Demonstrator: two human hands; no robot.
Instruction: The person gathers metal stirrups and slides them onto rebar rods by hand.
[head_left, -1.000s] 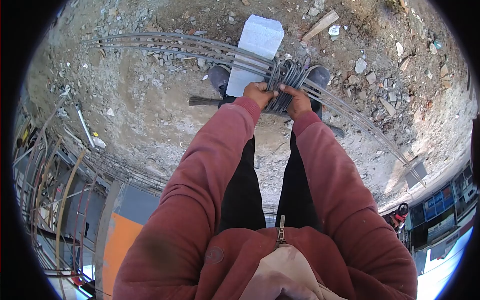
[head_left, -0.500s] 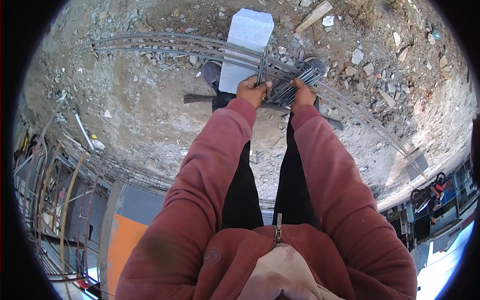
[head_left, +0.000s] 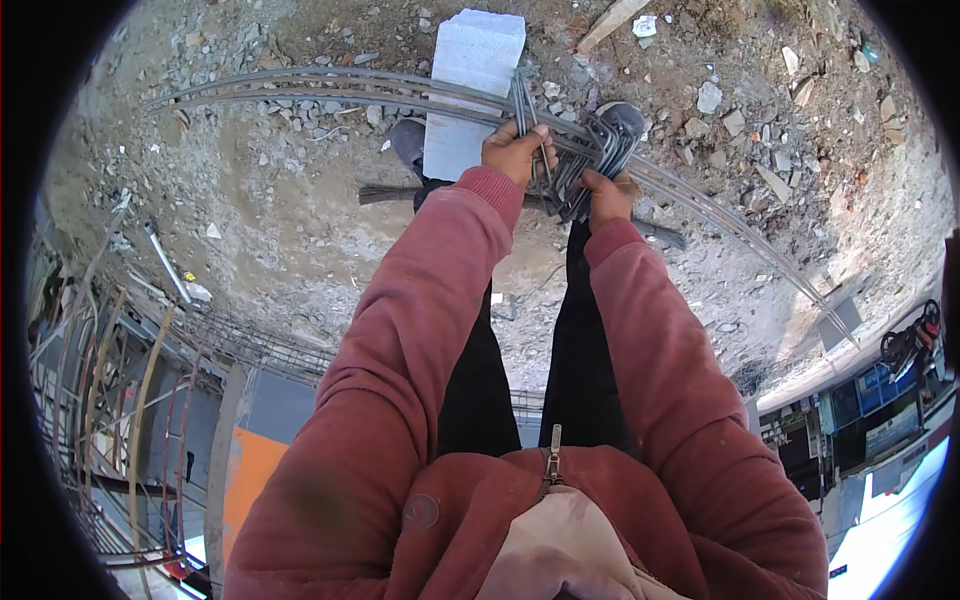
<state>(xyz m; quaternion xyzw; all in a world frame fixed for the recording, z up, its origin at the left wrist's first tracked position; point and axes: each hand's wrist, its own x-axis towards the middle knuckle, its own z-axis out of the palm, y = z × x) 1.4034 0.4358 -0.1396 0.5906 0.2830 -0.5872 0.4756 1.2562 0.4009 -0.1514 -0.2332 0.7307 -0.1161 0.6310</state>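
My left hand is closed around a few bent steel stirrups, which stick up beyond the fingers across the long rebars. Close by on the right, my right hand grips the near edge of a bundle of rectangular stirrups. This bundle sits around or against the long bars between my feet; its exact contact with them is hidden. Under the bars on the left lies a pale concrete block.
My shoes stand on either side of the work. A dark bundle of thin rods lies beneath. Rubble and a wooden piece are strewn on the ground. A steel frame stands lower left, a motorbike lower right.
My left hand has moved away from my body with its stirrups, widening the gap to the bundle. My right hand stays on the bundle. The motorbike has moved right.
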